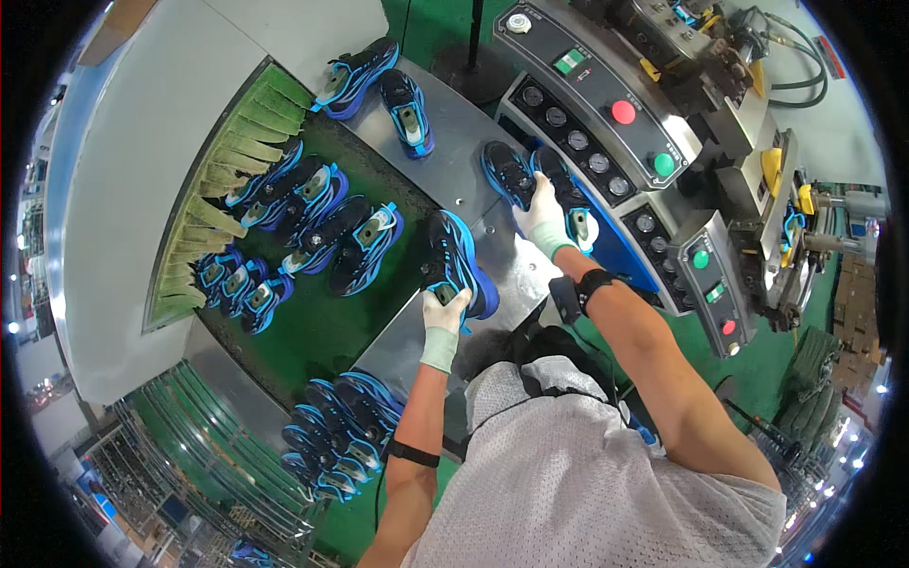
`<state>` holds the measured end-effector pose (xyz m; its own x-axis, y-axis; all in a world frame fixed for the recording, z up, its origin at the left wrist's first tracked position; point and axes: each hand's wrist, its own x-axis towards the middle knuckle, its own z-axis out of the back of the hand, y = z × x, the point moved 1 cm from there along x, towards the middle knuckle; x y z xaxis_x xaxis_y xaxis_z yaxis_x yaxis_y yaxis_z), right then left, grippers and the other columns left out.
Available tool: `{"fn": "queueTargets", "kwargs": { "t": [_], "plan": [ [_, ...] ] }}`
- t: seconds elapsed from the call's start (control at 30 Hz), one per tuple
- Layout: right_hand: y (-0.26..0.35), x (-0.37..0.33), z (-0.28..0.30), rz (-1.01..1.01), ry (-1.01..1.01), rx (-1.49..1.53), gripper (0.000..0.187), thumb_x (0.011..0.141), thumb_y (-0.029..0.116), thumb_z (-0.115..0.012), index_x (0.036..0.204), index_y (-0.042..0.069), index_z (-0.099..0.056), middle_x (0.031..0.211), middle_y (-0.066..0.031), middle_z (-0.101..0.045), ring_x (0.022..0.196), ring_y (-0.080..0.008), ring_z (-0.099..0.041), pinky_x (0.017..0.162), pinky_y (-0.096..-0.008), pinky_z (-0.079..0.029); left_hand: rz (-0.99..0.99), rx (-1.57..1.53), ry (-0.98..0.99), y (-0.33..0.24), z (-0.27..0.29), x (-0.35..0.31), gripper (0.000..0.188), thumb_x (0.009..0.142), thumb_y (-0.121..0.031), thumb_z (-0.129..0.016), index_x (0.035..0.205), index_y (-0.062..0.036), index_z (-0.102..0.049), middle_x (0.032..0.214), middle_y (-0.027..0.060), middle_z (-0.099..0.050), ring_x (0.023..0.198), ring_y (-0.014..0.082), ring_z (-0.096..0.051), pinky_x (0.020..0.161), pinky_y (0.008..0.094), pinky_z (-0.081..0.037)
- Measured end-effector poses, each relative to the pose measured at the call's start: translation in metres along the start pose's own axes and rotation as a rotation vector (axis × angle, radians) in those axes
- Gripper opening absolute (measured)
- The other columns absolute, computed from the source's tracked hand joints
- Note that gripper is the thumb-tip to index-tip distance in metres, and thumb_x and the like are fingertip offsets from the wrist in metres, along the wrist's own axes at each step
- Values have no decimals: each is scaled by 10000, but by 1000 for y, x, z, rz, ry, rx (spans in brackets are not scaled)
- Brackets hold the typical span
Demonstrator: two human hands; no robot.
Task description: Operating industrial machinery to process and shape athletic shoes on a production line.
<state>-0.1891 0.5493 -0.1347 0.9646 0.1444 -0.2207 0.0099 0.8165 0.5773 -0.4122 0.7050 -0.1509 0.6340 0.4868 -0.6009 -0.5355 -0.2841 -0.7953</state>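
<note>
In a pale glove, my left hand is closed on the heel end of a black and blue sneaker. That shoe lies at the edge between the green belt and the metal ledge. My right hand, also gloved, reaches to a pair of similar shoes at the machine's front. Its fingers are closed at the side of the right sneaker, while the left sneaker lies against it. The fingertips are partly hidden between these two.
Several sneakers stand on the green belt, some under a fringed curtain. Two more stand on the metal ledge ahead. A rack and grouped shoes are at lower left. Machine control panels border the right.
</note>
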Motion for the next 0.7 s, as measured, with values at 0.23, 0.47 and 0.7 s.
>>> {"fn": "queueTargets", "kwargs": {
  "t": [0.23, 0.47, 0.7],
  "plan": [
    [-18, -51, 53, 8, 43, 345, 847, 717, 298, -839, 1347, -92, -430, 1204, -222, -644, 1118, -301, -634, 1000, -367, -480, -43, 2, 3, -77, 13, -14, 419, 812, -162, -785, 1086, -21, -500, 945, 42, -568, 792, 141, -560, 708, 321, -515],
    [-69, -265, 162, -459, -292, 773, 746, 728, 147, -867, 1323, -52, -465, 1131, -117, -638, 981, -166, -614, 882, -317, -513, -231, 377, 682, -103, -86, -74, 282, 815, -195, -801, 764, -50, -564, 713, -16, -545, 646, 109, -488, 586, 328, -432],
    [-123, -457, 218, -830, -1004, 924, 785, 714, 304, -876, 1288, -75, -499, 1237, -163, -595, 1180, -223, -551, 1050, -336, -421, -437, 677, 1237, -71, -210, -230, 338, 773, -197, -838, 891, 37, -626, 790, 69, -616, 669, 176, -543, 626, 359, -481]
  ]
}}
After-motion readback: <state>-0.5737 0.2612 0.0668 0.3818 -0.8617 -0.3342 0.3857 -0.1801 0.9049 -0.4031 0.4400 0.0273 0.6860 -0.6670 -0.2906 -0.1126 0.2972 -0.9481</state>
